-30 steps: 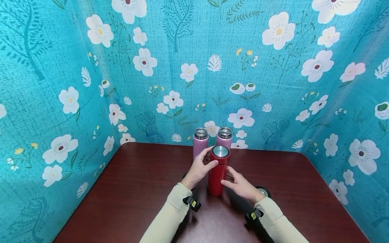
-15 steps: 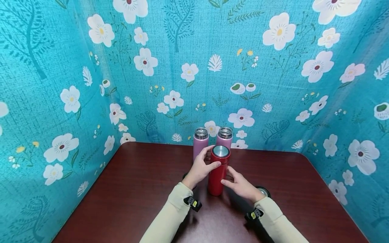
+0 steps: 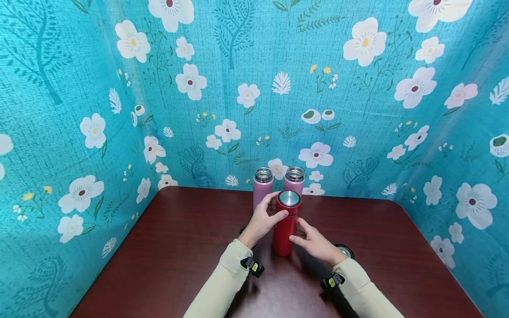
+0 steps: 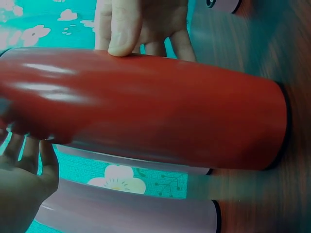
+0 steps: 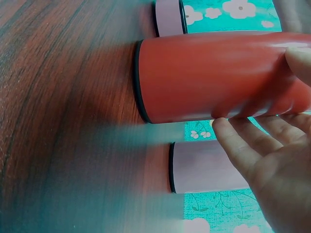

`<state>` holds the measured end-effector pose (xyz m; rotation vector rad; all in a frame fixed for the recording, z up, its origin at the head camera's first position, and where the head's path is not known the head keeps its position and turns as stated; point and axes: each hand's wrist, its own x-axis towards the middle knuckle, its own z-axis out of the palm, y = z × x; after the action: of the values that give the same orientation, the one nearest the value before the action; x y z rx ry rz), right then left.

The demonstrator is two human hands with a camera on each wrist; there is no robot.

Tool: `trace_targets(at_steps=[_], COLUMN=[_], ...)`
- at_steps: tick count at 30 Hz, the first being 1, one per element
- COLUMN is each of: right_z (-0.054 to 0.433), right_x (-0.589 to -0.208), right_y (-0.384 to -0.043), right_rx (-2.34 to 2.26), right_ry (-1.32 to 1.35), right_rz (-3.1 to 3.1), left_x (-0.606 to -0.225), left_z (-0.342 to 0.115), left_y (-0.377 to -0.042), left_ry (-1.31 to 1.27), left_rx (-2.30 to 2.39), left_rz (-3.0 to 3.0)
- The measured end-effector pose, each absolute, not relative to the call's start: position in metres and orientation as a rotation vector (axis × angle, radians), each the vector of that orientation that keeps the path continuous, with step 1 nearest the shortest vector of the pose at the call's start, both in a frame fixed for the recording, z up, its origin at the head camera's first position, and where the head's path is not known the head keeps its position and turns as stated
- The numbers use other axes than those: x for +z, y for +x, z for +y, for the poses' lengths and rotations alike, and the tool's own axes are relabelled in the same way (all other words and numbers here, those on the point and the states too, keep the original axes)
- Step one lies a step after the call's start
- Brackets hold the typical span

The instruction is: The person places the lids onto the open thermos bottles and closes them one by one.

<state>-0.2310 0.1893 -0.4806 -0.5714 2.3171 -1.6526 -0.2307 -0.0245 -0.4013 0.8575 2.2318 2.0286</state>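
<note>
A red thermos [image 3: 282,236] stands upright on the table, with its red lid [image 3: 294,209] in place and a silver disc on top. My left hand [image 3: 260,223] grips it high up at the lid, thumb across the front. Lower on the body, at its right side, my right hand [image 3: 316,244] holds it between thumb and fingers. In the right wrist view the black-edged base of the thermos [image 5: 194,77] shows near the wood. Two pink thermoses, one at left [image 3: 262,190] and one at right [image 3: 294,180], stand lidless behind it.
A round lid [image 3: 344,251] lies beside my right wrist, partly hidden. Another dark round object [image 3: 242,230] is mostly covered by my left wrist. The dark wooden table [image 3: 191,238] meets a blue flowered curtain [image 3: 222,97] at the back and sides.
My left thumb has slid slightly to the right across the red thermos near its lid. The right hand and the pink thermoses stay put.
</note>
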Motion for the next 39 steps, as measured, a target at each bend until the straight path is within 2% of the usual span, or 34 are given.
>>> trace_targets(at_steps=[8,24,39], right_z=[0.1897,0.1905,0.1910], right_x=[-0.4846,-0.4838,-0.4841], right_y=[-0.2324,-0.2339,-0.2349], right_rx=[-1.652,-1.638,-1.629], right_ry=[-0.590,-0.625,-0.618], right_rz=[2.307,2.328,2.333], left_x=[-0.4002,-0.4004,-0.4010], left_z=[-0.0206,-0.0265,-0.0221], left_y=[-0.2292,-0.2334,-0.2378], left_ry=[0.785,0.866,0.817], left_rx=[2.032,2.009,2.062], left_rz=[2.311,2.197,2.186])
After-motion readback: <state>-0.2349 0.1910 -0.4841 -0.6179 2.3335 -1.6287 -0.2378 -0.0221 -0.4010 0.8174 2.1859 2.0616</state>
